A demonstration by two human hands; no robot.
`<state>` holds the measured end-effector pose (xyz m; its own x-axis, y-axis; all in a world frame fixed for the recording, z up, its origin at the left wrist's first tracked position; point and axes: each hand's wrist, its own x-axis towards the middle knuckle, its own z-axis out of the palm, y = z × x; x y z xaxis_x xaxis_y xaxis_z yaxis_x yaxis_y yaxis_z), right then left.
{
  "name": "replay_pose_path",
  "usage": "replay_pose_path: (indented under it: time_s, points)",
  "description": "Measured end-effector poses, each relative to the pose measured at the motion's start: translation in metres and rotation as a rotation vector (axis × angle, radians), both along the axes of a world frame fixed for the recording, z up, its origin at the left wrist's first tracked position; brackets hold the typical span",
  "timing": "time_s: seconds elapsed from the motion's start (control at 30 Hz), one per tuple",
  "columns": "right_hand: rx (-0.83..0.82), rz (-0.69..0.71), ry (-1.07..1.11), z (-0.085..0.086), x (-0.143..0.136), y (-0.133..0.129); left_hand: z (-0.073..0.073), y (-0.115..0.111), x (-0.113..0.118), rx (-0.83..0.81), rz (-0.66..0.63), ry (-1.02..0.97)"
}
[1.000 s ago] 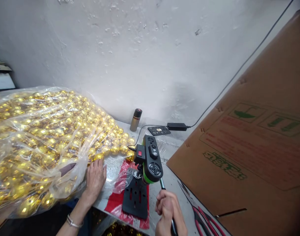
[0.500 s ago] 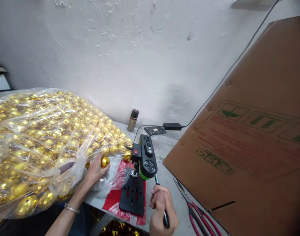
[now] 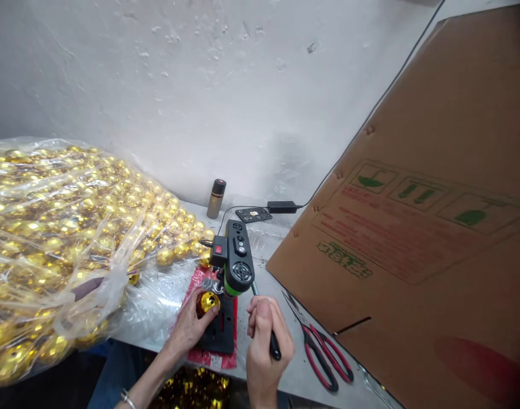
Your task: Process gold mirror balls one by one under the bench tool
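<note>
Nearest, right hand (image 3: 266,341) is closed round the black lever handle (image 3: 271,341) of the small bench press (image 3: 234,266), thumb on top; the lever's long axis runs from that grip up and away to the press head. Left hand (image 3: 191,325) pinches a gold ball (image 3: 207,301) w/ fingertips, holding it on the press's black base plate (image 3: 220,335), right under the head's tip. To do this well, I'd judge: keep the ball centred under the tip, fingers to the sides not on top, pull the lever slow & straight. Ball is round, no long axis; can't tell which way its cap end points. Red-handled scissors (image 3: 323,358) lie just right of the press, blades pointing away. Bag of gold balls (image 3: 63,227) left of it; small bottle (image 3: 216,198) & power adapter (image 3: 280,207) behind.
</note>
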<state>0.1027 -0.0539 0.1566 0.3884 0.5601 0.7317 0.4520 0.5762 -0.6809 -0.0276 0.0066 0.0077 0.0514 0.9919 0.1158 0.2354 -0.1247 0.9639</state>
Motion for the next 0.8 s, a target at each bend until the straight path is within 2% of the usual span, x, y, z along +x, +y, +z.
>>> replay_pose_path:
  time_s: [0.1,0.2,0.5,0.67,0.8]
  points:
    - [0.007,0.006,-0.009,-0.002,0.0,-0.001,-0.005,-0.005,0.004,0.062,-0.018,0.098]
    - [0.011,0.017,-0.007,-0.004,-0.001,-0.002,-0.004,-0.004,0.004,0.105,-0.031,0.182]
    - [-0.012,0.024,-0.052,-0.006,0.002,-0.006,-0.004,-0.01,0.002,0.188,-0.108,0.283]
    - [-0.005,0.023,-0.073,-0.005,0.002,-0.006,-0.005,-0.002,0.009,0.202,-0.118,0.341]
    - [0.009,0.028,-0.089,-0.012,0.004,-0.006,-0.005,0.001,0.01,0.19,-0.207,0.37]
